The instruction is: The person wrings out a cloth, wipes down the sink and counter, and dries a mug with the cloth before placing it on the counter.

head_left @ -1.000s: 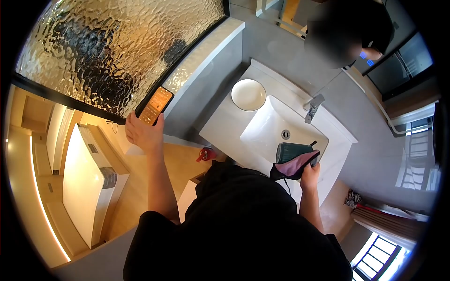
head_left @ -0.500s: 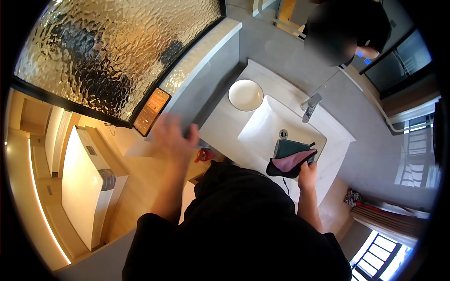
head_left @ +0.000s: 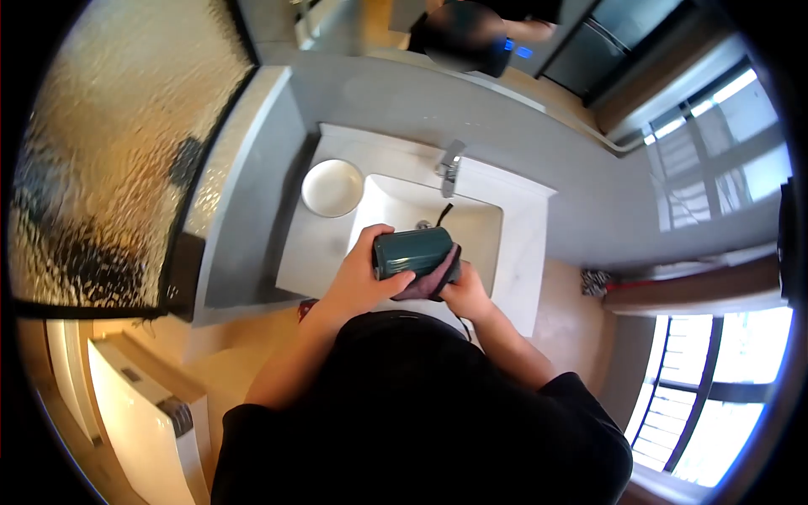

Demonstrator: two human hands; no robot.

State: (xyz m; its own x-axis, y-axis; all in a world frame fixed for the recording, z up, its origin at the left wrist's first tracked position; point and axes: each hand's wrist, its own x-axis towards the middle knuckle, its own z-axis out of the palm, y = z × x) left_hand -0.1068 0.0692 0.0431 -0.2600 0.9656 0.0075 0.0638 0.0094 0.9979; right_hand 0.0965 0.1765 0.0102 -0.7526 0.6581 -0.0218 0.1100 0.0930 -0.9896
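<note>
Over the sink, my left hand [head_left: 364, 273] is wrapped around the left end of a dark green cylinder [head_left: 417, 251]. The cylinder lies on its side and has a glossy surface; its exact kind cannot be made out. My right hand [head_left: 467, 291] is closed at its right end, gripping a purple and black cloth [head_left: 427, 284] that covers that end and its underside. A short black strap [head_left: 445, 214] sticks up behind the cylinder. Part of the right hand's fingers is hidden by the cloth.
Below the hands is a white sink [head_left: 481, 231] with a chrome faucet [head_left: 450, 168] at the back. A white bowl [head_left: 332, 188] stands on the counter's left side. Textured glass [head_left: 101, 185] and a low ledge [head_left: 244, 135] border the left. A mirror above shows a reflected person.
My left hand has come from beside the phone on the left to the cylinder and taken hold of it. The view has turned, and the phone's lit screen no longer shows.
</note>
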